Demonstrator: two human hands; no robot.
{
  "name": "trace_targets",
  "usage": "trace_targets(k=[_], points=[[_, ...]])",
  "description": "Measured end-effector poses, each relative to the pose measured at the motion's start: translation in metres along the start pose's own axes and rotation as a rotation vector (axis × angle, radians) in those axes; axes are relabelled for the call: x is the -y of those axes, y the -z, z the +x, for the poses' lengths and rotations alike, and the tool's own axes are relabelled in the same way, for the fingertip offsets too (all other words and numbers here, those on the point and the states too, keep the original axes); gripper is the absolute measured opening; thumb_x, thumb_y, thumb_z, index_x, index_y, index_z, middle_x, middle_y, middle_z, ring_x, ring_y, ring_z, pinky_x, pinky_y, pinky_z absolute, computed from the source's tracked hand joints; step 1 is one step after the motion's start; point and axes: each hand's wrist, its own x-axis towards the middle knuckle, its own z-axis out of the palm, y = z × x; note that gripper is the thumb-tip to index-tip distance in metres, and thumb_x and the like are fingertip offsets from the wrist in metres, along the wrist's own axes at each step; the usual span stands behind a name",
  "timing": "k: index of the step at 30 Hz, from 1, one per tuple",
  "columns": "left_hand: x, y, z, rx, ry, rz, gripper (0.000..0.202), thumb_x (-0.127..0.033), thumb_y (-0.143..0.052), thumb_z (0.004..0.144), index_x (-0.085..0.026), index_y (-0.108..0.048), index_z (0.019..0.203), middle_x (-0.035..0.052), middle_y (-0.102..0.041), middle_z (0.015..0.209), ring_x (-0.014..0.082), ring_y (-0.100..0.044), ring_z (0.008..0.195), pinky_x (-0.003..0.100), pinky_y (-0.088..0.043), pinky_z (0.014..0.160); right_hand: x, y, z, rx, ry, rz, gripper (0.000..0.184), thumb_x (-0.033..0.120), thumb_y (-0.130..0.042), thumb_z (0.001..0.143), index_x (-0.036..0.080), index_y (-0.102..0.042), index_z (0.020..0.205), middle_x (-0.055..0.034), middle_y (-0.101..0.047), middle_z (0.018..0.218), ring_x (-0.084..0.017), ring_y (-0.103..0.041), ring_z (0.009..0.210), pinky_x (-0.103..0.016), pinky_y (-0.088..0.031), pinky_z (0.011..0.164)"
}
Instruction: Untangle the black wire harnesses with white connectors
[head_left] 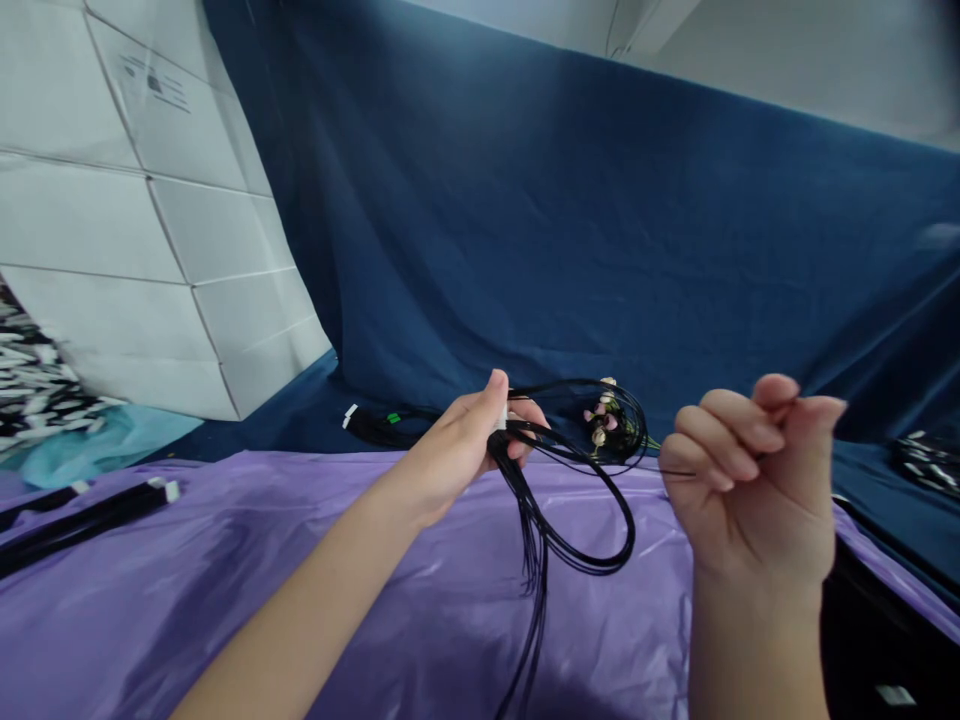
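Note:
My left hand (474,428), in the middle of the view, is closed round a bundle of thin black wires (529,510). A small white piece (502,420) shows beside its thumb. One part of the bundle loops out to the right and back, while loose strands hang down over the purple sheet. Off to the right, my right hand (750,470) is raised with curled fingers. A single thin black wire (649,470) runs from the bundle into those fingers, where its end is hidden.
A purple plastic sheet (450,610) covers the table. Black bundles with white ends (112,515) lie at left, before a teal cloth (112,440). Behind are another bundle with a green tag (394,418) and artificial flowers (602,415). White boxes (97,220) and a blue curtain (562,220) stand behind.

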Motion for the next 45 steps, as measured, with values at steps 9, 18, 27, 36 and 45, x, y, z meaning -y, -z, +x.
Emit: trace_targets(k=[9,18,27,36,45], points=[[0.001,0.001,0.001,0.007,-0.002,0.029,0.057,-0.066,-0.041,0.088,-0.017,-0.069,0.081,0.0007,-0.05,0.07,0.0112,-0.04,0.063,0.025,-0.036,0.062,-0.004,-0.01,-0.019,0.106,0.251,-0.855,0.002,0.019,-0.073,0.077,0.02,-0.071,0.077,-0.0007,-0.063,0.065,-0.011,-0.052,0.055,-0.024,-0.039,0.048],[-0.001,0.0,0.0,0.019,0.012,0.048,0.058,-0.066,-0.04,0.088,-0.017,-0.07,0.079,0.0008,-0.048,0.069,0.0114,-0.04,0.063,0.025,-0.035,0.062,-0.006,-0.012,-0.021,0.121,0.257,-0.866,0.002,0.02,-0.071,0.078,0.02,-0.07,0.077,-0.0014,-0.063,0.066,-0.012,-0.055,0.057,-0.025,-0.042,0.049],[-0.002,-0.001,-0.001,0.018,0.016,0.04,0.058,-0.066,-0.04,0.088,-0.017,-0.07,0.078,0.0016,-0.049,0.069,0.0127,-0.04,0.064,0.026,-0.035,0.062,-0.006,-0.013,-0.02,0.152,0.21,-0.886,0.004,0.022,-0.069,0.08,0.019,-0.07,0.077,-0.001,-0.063,0.064,-0.01,-0.053,0.053,-0.022,-0.042,0.046],[0.0,-0.001,-0.001,0.018,-0.015,0.007,0.057,-0.065,-0.043,0.088,-0.017,-0.072,0.079,0.0033,-0.055,0.078,0.0113,-0.041,0.064,0.025,-0.037,0.063,-0.004,-0.014,-0.021,0.132,0.211,-0.908,0.006,0.022,-0.069,0.08,0.019,-0.068,0.075,0.0016,-0.06,0.058,-0.008,-0.051,0.048,-0.018,-0.04,0.042],[-0.002,-0.001,-0.001,0.027,-0.023,0.037,0.058,-0.066,-0.04,0.088,-0.018,-0.072,0.077,0.0026,-0.053,0.075,0.0122,-0.04,0.064,0.026,-0.037,0.063,-0.003,-0.014,-0.023,0.098,0.224,-0.891,0.004,0.022,-0.07,0.08,0.019,-0.069,0.078,-0.0005,-0.063,0.063,-0.01,-0.053,0.051,-0.02,-0.042,0.043]])
